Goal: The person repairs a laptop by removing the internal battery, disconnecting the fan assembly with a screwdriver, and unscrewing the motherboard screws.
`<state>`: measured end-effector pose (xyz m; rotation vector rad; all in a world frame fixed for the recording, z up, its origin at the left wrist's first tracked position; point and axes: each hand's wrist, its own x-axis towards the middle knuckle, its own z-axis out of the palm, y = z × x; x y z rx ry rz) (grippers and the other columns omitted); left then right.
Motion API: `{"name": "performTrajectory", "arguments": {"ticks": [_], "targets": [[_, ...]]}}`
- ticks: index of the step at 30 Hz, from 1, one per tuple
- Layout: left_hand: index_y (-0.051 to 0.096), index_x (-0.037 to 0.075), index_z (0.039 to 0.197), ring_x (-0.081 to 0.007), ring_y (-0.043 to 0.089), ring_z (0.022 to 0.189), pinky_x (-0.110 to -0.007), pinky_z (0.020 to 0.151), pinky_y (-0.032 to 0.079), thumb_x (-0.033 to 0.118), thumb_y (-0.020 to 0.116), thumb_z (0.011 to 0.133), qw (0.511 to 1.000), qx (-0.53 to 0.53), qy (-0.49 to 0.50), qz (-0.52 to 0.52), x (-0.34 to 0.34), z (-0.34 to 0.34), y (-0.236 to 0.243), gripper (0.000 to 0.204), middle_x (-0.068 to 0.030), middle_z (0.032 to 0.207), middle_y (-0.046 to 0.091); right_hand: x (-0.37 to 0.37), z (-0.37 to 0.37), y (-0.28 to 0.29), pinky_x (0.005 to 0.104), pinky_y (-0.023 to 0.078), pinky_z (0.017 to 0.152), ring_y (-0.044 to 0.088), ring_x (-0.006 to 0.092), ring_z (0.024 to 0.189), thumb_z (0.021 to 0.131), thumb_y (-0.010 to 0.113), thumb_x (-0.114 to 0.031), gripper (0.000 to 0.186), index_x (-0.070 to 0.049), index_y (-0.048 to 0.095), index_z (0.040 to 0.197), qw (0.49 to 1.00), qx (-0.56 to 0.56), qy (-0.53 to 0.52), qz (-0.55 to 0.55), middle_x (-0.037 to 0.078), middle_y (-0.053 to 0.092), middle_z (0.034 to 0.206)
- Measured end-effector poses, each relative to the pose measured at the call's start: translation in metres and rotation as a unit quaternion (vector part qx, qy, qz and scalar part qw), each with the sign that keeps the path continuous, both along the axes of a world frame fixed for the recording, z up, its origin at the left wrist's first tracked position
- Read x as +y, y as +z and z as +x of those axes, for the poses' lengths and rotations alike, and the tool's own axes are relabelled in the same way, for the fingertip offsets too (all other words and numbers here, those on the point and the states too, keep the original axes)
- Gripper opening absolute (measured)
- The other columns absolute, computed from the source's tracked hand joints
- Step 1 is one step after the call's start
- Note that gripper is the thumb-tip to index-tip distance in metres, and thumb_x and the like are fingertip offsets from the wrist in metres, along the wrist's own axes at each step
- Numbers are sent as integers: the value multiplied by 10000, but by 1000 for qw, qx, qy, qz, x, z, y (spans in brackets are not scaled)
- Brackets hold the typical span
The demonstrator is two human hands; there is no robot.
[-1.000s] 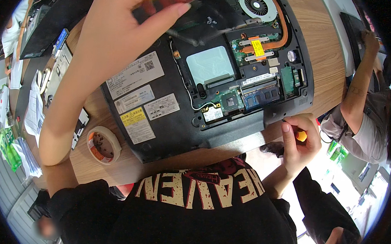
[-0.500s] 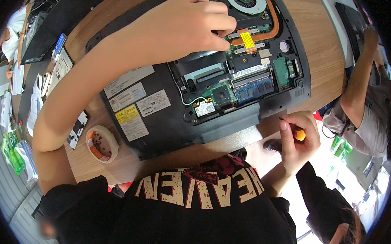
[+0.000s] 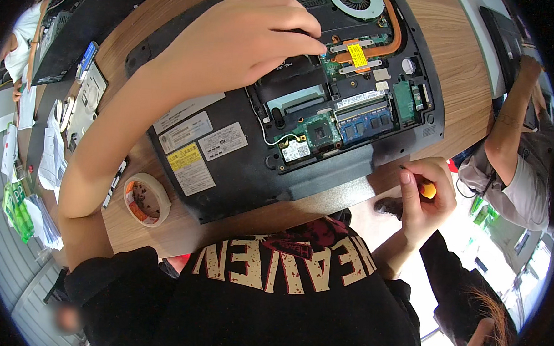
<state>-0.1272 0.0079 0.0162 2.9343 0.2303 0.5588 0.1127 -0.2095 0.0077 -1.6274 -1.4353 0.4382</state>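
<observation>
A black laptop (image 3: 301, 190) lies upside down on the wooden table with its bottom cover off. A copper heat pipe with a yellow label (image 3: 357, 55), a round fan (image 3: 356, 0), blue memory modules (image 3: 367, 122) and a small white-labelled card (image 3: 296, 151) are exposed. My left hand (image 3: 252, 40) reaches over the laptop, its visible fingers stretched and slightly apart, fingertips beside the heat pipe's bracket; its thumb is hidden. Off the laptop's near right edge, my right hand (image 3: 427, 199) is closed around a small screwdriver (image 3: 428, 190) with a yellow-orange handle.
A tape roll (image 3: 147, 199) with small dark screws inside stands at the laptop's near left. Metal parts (image 3: 86, 106), papers (image 3: 52, 155) and a black computer case (image 3: 90, 25) lie farther left. Another person's arm (image 3: 504, 132) works at a black device on the right.
My left fingers have uncurled and drawn slightly back toward the left above the heat pipe. My right hand keeps the screwdriver in nearly the same place. The whole view has shifted a little.
</observation>
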Motion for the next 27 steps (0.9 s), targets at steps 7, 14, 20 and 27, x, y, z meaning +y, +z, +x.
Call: {"name": "performTrajectory", "arguments": {"ticks": [7, 14, 20, 27], "targets": [[656, 123, 1098, -241, 574, 1066, -379, 955, 423, 44, 619, 823, 998, -1, 49, -41, 1, -18, -19, 289, -46, 1094, 626, 1, -4, 2, 207, 411, 560, 543, 103, 629, 723, 745, 26, 123, -3, 671, 816, 1000, 8, -1, -10, 61, 626, 778], [651, 135, 1130, -250, 583, 1053, -376, 907, 457, 51, 605, 844, 994, -41, 97, -34, -3, -23, -12, 302, -55, 1084, 632, -2, -4, 7, 210, 414, 561, 550, 107, 637, 723, 746, 23, 126, 2, 667, 819, 1000, -3, -2, -1, 66, 625, 777], [527, 96, 1309, -307, 485, 1235, -419, 1030, 393, 192, 614, 859, 975, 51, 184, -112, -59, -23, 3, 469, -115, 1363, 484, -3, 0, 3, 213, 408, 560, 545, 106, 635, 723, 748, 20, 126, 2, 663, 814, 1000, -8, -2, -11, 67, 628, 781], [333, 138, 1458, -297, 266, 1404, -527, 1114, 237, 360, 649, 815, 946, 161, 242, -143, -102, -18, 1, 750, -107, 1521, 289, 10, 6, 16, 206, 374, 575, 518, 102, 652, 732, 734, 14, 111, 7, 654, 808, 1000, -8, -21, 0, 62, 619, 784]]}}
